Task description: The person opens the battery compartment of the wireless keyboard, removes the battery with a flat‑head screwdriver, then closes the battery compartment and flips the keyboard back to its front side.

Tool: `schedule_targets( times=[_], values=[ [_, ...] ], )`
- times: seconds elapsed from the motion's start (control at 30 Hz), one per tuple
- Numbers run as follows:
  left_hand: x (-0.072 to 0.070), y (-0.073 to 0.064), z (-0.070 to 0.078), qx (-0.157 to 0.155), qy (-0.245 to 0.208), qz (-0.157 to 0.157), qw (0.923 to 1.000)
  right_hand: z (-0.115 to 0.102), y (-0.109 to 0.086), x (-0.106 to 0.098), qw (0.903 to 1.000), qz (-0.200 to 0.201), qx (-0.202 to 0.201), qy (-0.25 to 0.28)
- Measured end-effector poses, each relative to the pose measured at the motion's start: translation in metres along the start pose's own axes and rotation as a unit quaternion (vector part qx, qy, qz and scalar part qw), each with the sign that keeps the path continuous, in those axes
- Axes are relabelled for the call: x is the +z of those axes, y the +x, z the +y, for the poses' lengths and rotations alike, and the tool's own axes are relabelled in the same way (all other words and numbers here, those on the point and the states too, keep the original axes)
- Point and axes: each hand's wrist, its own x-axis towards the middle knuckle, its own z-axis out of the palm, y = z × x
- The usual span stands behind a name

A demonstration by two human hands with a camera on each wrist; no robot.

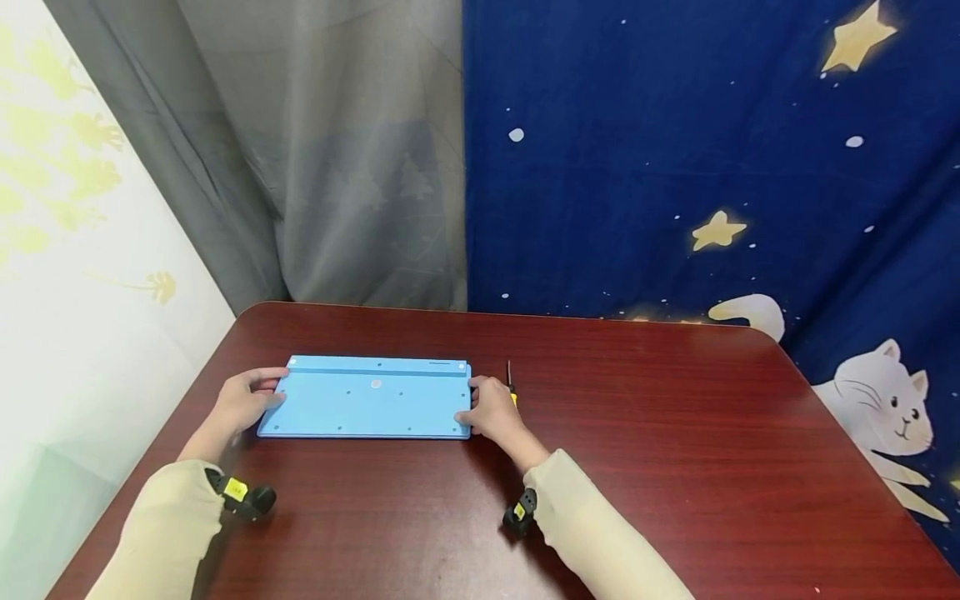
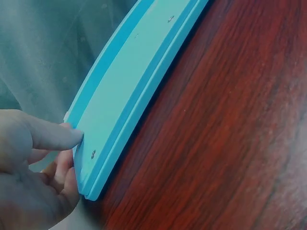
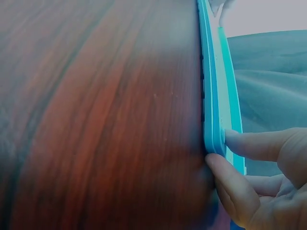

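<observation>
A light blue keyboard (image 1: 367, 408) is held underside up over the table, its screw holes and a raised strip along the far edge showing. My left hand (image 1: 242, 403) grips its left end, and in the left wrist view the thumb (image 2: 57, 136) lies on the underside with fingers beneath. At the opposite end my right hand (image 1: 495, 410) pinches the edge. The right wrist view has the thumb (image 3: 254, 143) on one face and a finger (image 3: 230, 184) against the other. Key edges show faintly on the side facing the table there.
Just beyond my right hand lies a screwdriver (image 1: 511, 385) with a thin dark shaft, its handle partly hidden. The reddish-brown table (image 1: 712, 467) ends at grey (image 1: 360, 208) and blue curtains (image 1: 600, 192). A pale wall panel (image 1: 90, 292) borders the left side.
</observation>
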Motion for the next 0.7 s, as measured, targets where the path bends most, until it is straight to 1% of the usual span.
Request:
schedule_targets(
  times=[0.13, 0.23, 0.33, 0.5, 0.63, 0.67, 0.7],
  values=[
    [0.001, 0.000, 0.009, 0.008, -0.012, 0.026, 0.9996, 0.000, 0.001, -0.001, 0.9995, -0.012, 0.009, 0.028],
    [0.004, 0.001, 0.020, 0.029, -0.012, 0.038, 0.9988, 0.002, 0.001, -0.002, 0.9989, -0.015, 0.015, 0.042],
    [0.010, 0.002, 0.033, 0.052, -0.019, 0.039, 0.9977, 0.003, 0.001, -0.003, 0.9980, -0.017, 0.020, 0.057],
    [0.027, 0.006, 0.056, 0.069, -0.027, 0.022, 0.9970, 0.005, -0.001, -0.003, 0.9973, -0.016, 0.019, 0.069],
    [0.041, 0.007, 0.075, 0.097, -0.026, -0.008, 0.9949, 0.003, -0.002, -0.003, 0.9976, -0.012, 0.013, 0.066],
    [0.045, 0.007, 0.079, 0.102, -0.026, -0.018, 0.9943, 0.002, -0.002, -0.003, 0.9979, -0.010, 0.011, 0.062],
    [0.048, 0.007, 0.084, 0.112, -0.029, -0.035, 0.9927, 0.002, -0.003, -0.003, 0.9980, -0.009, 0.010, 0.062]
  ],
)
